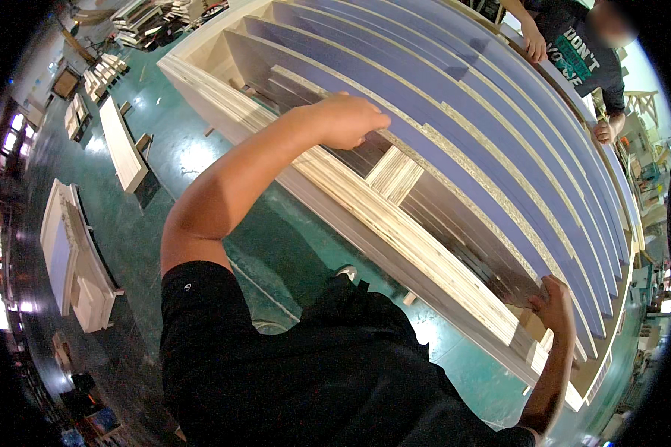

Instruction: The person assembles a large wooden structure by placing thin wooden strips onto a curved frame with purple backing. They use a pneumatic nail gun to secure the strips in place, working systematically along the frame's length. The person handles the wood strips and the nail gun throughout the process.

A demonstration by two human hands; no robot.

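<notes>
Blue-faced particleboard panels (499, 153) stand on edge, side by side, in a long wooden crate (440, 253). My left hand (347, 119) is closed over the top edge of the panel nearest me (464, 195), with its fingertips partly hidden. Farther right, my right hand (558, 305) grips that panel close to its right end, fingers bent over the edge. A pale wood block (395, 175) bridges the gap between this panel and the crate's near wall.
Across the crate a co-worker (574, 59) rests both hands near its far side. Long pale boards (123, 145) lie on the green floor at left, beside stacked timber (104, 74). A low wooden piece with a bluish panel (74, 257) sits farther left.
</notes>
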